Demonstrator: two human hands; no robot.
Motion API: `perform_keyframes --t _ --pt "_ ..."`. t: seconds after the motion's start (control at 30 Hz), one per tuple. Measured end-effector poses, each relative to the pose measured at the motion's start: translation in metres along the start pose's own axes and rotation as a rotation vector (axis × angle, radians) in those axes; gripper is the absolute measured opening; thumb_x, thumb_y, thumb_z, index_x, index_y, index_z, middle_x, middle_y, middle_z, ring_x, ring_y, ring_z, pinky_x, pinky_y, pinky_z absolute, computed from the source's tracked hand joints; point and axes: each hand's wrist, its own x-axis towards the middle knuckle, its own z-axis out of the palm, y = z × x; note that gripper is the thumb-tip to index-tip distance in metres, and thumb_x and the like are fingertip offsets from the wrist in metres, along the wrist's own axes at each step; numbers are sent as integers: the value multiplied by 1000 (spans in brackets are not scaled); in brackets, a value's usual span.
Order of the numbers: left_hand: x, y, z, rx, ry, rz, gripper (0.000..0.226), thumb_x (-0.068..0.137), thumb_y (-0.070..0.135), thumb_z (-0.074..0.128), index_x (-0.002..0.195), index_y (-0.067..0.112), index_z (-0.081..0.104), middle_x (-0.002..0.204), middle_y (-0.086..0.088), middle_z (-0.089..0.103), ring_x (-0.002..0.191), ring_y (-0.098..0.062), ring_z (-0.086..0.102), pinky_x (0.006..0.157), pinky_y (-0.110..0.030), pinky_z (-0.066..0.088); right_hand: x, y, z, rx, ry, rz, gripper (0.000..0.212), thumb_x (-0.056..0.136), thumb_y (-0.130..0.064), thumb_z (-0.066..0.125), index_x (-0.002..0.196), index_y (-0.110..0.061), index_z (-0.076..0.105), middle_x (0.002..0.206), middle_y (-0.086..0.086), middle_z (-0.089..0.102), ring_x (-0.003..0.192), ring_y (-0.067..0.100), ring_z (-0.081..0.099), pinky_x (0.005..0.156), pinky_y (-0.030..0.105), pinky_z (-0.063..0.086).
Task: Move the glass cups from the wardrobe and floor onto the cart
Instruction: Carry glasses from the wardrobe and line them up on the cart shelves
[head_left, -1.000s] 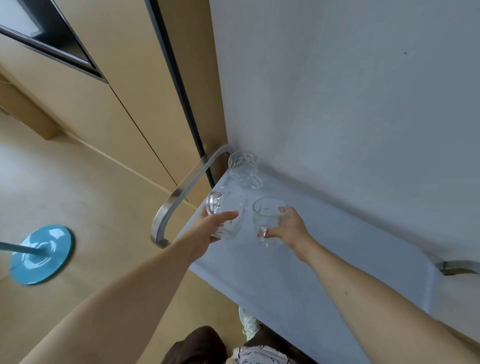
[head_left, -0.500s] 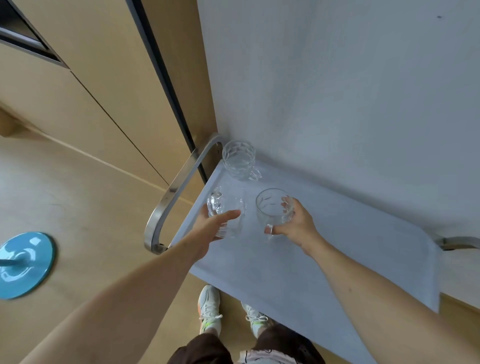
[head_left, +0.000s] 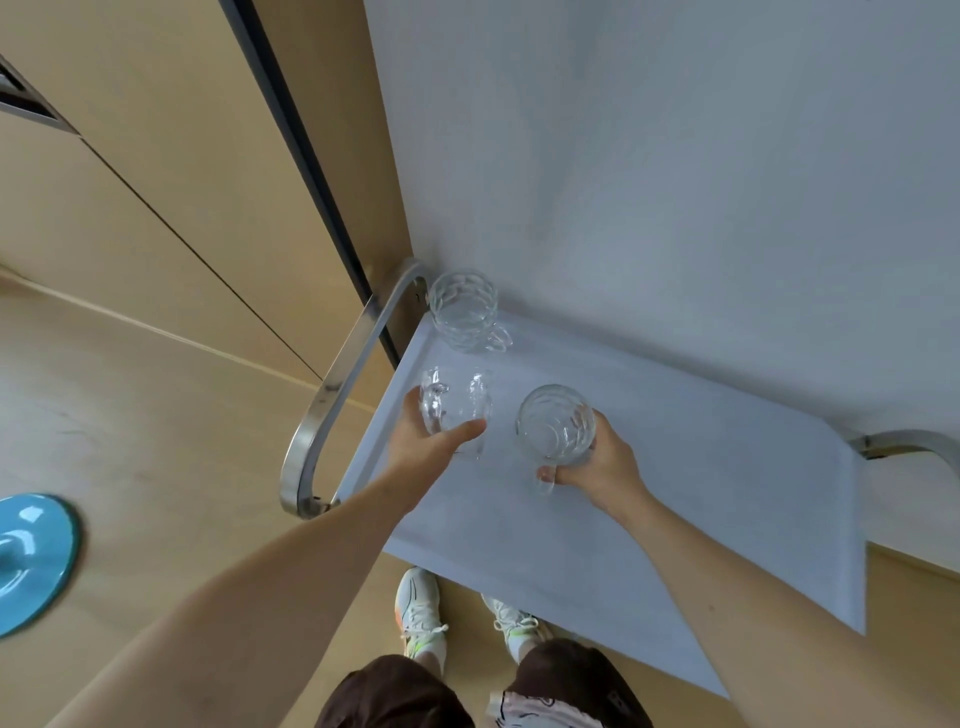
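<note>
A white cart top stands against the wall, with a steel handle at its left end. One patterned glass cup stands in the cart's far left corner. My left hand grips a second glass cup from the side, near the cart's left edge. My right hand holds a third glass cup, fingers curled round its side and handle, over the middle of the cart. Whether these two cups touch the surface I cannot tell.
Tan wardrobe doors with a dark strip rise at the left. A blue round stand base sits on the wooden floor at far left. A second steel handle shows at the cart's right end. My shoes stand below the cart's near edge.
The view has tilted downward and both hands with their cups have come slightly lower over the cart. The right hand's cup now shows its open mouth.
</note>
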Motion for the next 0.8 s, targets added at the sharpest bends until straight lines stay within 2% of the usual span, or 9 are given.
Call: perform_keyframes --t 0.07,0.13,0.2,0.3,0.37,0.47,0.57,0.7,0.8 --pt "0 -1 0 69 16 76 101 62 54 91 145 42 35 133 14 56 119 -14 58 95 -34 51 0 3 2 8 25 1 92 53 -18 101 133 -28 55 115 -15 64 110 13 61 90 25 46" --pt "2 -3 1 145 20 147 103 65 52 90 148 41 30 135 20 49 120 -9 51 95 -31 46 0 4 5 15 38 2 89 54 -17 101 130 -27 56 110 -18 63 107 13 62 85 22 44" --pt "5 -6 4 204 25 193 107 67 49 90 152 39 25 145 14 46 127 -10 47 102 -33 43 0 4 7 24 47 3 88 55 -17 100 131 -26 56 110 -17 64 106 13 62 84 22 45" --pt "9 -14 10 292 45 232 114 70 51 88 156 39 14 158 5 35 142 -20 41 110 -38 39 -3 7 10 49 68 3 91 56 -18 100 135 -28 55 113 -15 65 105 14 63 84 21 46" --pt "11 -20 12 359 58 271 115 72 55 85 156 42 8 158 4 32 142 -21 39 110 -39 38 -5 10 12 61 84 7 93 57 -19 100 137 -30 54 117 -11 65 103 16 64 84 21 49" --pt "15 -31 14 399 68 348 114 73 58 81 156 44 4 157 6 31 141 -17 37 108 -32 35 -7 14 16 83 113 13 93 59 -17 99 139 -29 53 120 -4 67 103 19 66 92 31 54" --pt "19 -40 15 396 77 411 111 76 61 77 156 42 2 157 3 29 142 -20 37 107 -31 34 -7 17 19 95 126 18 93 61 -17 98 141 -29 53 119 -6 67 104 18 67 94 33 54" --pt "22 -45 18 385 101 466 109 78 55 79 155 41 4 153 2 30 140 -19 36 107 -30 33 -7 20 20 91 128 39 93 60 -24 99 141 -34 52 122 -11 65 105 13 66 90 29 53" --pt "19 -49 16 398 106 493 109 78 57 77 158 28 8 154 -4 31 138 -16 33 107 -28 32 -9 19 22 99 133 53 88 60 -27 99 134 -41 53 118 -18 65 104 3 64 85 21 49"
